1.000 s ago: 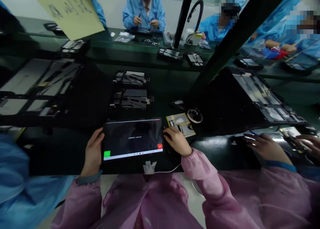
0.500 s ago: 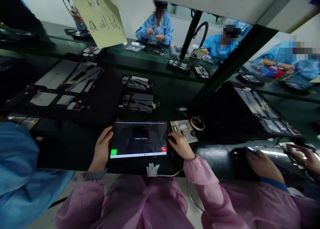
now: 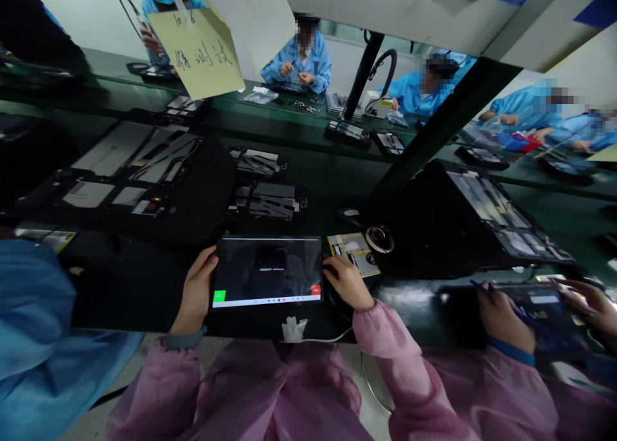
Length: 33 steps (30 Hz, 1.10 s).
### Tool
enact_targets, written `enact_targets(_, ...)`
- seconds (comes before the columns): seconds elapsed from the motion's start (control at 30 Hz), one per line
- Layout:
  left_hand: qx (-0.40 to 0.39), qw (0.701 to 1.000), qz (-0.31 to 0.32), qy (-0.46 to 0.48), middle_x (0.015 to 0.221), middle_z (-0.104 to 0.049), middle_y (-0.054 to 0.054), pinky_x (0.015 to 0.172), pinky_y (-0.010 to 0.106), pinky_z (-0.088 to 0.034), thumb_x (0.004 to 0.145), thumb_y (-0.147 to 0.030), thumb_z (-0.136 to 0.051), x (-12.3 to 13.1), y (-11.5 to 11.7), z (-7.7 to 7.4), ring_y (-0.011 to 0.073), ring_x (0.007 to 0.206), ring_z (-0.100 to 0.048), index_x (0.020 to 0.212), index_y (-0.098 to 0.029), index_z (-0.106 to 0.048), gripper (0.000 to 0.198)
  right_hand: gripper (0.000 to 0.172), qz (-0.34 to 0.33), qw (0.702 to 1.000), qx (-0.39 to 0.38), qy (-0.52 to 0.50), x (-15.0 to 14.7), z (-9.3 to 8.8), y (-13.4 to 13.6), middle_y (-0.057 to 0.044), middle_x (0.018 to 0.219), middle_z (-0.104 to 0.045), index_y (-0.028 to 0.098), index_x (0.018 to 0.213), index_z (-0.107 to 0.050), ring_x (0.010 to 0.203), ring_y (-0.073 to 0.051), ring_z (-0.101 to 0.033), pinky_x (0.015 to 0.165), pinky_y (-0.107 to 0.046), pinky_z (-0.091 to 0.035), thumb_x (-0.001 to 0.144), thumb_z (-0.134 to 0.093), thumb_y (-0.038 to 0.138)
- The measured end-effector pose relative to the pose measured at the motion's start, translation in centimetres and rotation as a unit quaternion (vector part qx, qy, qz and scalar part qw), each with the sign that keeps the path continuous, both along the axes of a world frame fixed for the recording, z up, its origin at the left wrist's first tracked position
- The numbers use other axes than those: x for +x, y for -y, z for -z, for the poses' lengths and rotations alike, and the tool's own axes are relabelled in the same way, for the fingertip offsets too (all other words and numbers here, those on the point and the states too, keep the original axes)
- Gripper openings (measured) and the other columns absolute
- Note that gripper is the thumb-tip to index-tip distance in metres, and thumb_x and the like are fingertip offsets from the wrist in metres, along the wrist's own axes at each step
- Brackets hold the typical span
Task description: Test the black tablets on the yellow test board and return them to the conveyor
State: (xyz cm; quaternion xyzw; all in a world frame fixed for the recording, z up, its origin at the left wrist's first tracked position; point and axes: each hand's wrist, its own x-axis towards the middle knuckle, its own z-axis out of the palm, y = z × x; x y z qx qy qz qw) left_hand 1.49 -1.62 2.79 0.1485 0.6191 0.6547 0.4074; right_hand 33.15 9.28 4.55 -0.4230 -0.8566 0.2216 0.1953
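Left hand (image 3: 195, 294) and right hand (image 3: 348, 280) each close their grip on the lit tablet's (image 3: 268, 271) side edges.

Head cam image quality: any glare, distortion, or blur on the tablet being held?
Head view: dim scene, the dark bench swallows detail. Strong wide-angle bending at the edges. Tablet sharp enough to show green and red buttons, but its text is too small to read. Left hand and right hand at its sides are crisp. Glare streak on the bench surface to the right.
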Motion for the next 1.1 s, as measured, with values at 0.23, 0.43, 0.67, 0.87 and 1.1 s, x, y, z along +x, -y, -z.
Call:
enact_targets(0.23,0.005,1.000,-0.012,-0.011,0.099,-0.068,0.002,0.082,0.030,-0.047,0.059,-0.043,-0.076,0.1,0.1,0.0,0.0221,0.094,-0.062,0.105,-0.021,-0.065,0.052,0.018,0.004,1.000,-0.007,0.002,0.0,-0.2,0.0,-0.006,0.094,-0.062,0.019,0.095,-0.061,0.087,-0.018,-0.061,0.078,-0.031,-0.050,0.081,-0.055,0.010)
enact_targets(0.43,-0.007,1.000,-0.017,0.006,0.093,-0.067,0.000,0.080,0.028,-0.045,0.059,-0.043,-0.075,0.1,-0.2,0.5,0.0190,0.088,-0.060,0.103,-0.021,-0.064,0.050,0.015,0.023,0.999,-0.001,0.027,-0.1,0.1,0.3,-0.006,0.088,-0.065,0.018,0.094,-0.063,0.085,-0.019,-0.062,0.080,-0.033,-0.050,0.083,-0.056,0.011)
enact_targets(0.67,-0.021,0.999,-0.014,-0.040,0.085,-0.063,-0.001,0.079,0.029,-0.043,0.059,-0.045,-0.072,0.5,0.0,-0.7,0.0199,0.087,-0.058,0.099,-0.021,-0.063,0.047,0.018,0.005,0.995,0.039,0.094,-0.6,-0.2,0.5,-0.010,0.090,-0.063,0.015,0.096,-0.065,0.090,-0.023,-0.060,0.081,-0.034,-0.050,0.085,-0.052,0.007)
enact_targets(0.87,-0.017,0.999,-0.009,-0.047,0.084,-0.062,-0.001,0.079,0.029,-0.043,0.061,-0.046,-0.071,0.5,-0.1,-1.0,0.0205,0.087,-0.058,0.097,-0.022,-0.062,0.045,0.018,-0.014,0.984,0.070,0.162,-0.9,-1.1,0.4,-0.008,0.086,-0.062,0.018,0.093,-0.065,0.086,-0.021,-0.059,0.078,-0.032,-0.049,0.086,-0.052,0.009)
enact_targets(1.1,-0.002,1.000,-0.008,-0.018,0.093,-0.067,-0.001,0.077,0.027,-0.046,0.064,-0.045,-0.072,0.0,0.0,0.3,0.0198,0.088,-0.061,0.102,-0.022,-0.065,0.045,0.020,-0.026,0.990,0.050,0.130,-0.4,-0.9,0.4,-0.008,0.091,-0.063,0.019,0.100,-0.064,0.088,-0.021,-0.060,0.079,-0.032,-0.050,0.087,-0.051,0.012)
